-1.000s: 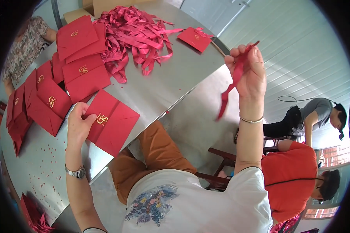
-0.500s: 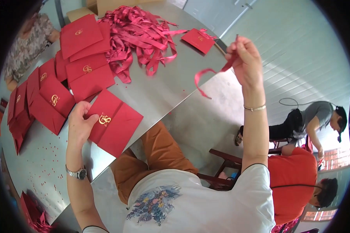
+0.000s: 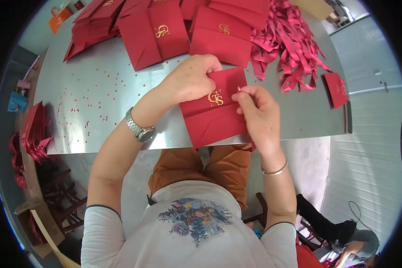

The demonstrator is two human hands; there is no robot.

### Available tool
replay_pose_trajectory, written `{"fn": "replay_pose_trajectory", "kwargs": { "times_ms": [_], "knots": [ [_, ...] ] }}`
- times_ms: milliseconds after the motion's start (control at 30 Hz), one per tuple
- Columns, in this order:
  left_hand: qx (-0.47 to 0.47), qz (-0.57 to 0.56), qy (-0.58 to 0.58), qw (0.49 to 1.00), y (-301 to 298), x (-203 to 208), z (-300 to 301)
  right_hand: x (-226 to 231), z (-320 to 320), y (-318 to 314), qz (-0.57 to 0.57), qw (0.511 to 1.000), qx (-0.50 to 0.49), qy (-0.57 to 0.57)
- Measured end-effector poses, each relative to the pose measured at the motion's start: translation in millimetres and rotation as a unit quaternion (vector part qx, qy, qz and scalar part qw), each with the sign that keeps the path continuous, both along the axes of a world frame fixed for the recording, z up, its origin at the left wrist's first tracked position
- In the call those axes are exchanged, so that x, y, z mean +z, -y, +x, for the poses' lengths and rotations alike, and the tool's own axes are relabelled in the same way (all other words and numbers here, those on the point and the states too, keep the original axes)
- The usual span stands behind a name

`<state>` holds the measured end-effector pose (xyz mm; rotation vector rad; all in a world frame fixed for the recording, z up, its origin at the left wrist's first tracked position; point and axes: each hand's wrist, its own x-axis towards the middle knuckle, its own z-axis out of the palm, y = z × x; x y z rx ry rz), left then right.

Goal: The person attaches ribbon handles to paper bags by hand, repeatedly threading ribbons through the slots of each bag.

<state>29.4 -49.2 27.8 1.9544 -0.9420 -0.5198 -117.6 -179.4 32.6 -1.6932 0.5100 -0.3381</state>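
Red paper bag (image 3: 216, 123), flat and creased

Fingertips out of sight, the left hand (image 3: 194, 79) clamps the bag's far left part; the right hand (image 3: 260, 111) pinches a ribbon (image 3: 239, 89) at its right edge, a pale tip showing, the rest mostly concealed. More bags (image 3: 140, 35) are cut off above, near tangled, glossy ribbons (image 3: 292, 49). By the metal table's (image 3: 94, 129) near edge, the matte bag's long axis runs roughly away from the body, gold emblem (image 3: 215, 98) up.

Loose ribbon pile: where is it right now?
In the head view, the loose ribbon pile lies toward the upper right on the metal table, immediately right of the overlapping red bags and beyond the right hand.
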Motion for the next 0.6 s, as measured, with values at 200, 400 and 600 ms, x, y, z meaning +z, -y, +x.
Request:
{"fn": "replay_pose_trajectory", "kwargs": {
  "times_ms": [200,400,600],
  "knots": [
    [0.016,-0.001,-0.139,0.99,11.1,2.5,-4.1,-17.2,5.9,2.8,-0.163,0.986,-0.029,0.033],
    [-0.011,-0.049,-0.158,0.986,9.8,-7.2,-6.3,-12.2,12.9,7.3,-0.287,0.957,-0.014,0.034],
    [0.008,-0.071,-0.073,0.995,4.9,-6.9,-11.2,-17.1,20.5,13.8,-0.167,0.986,0.0,-0.006]
  ]
}}
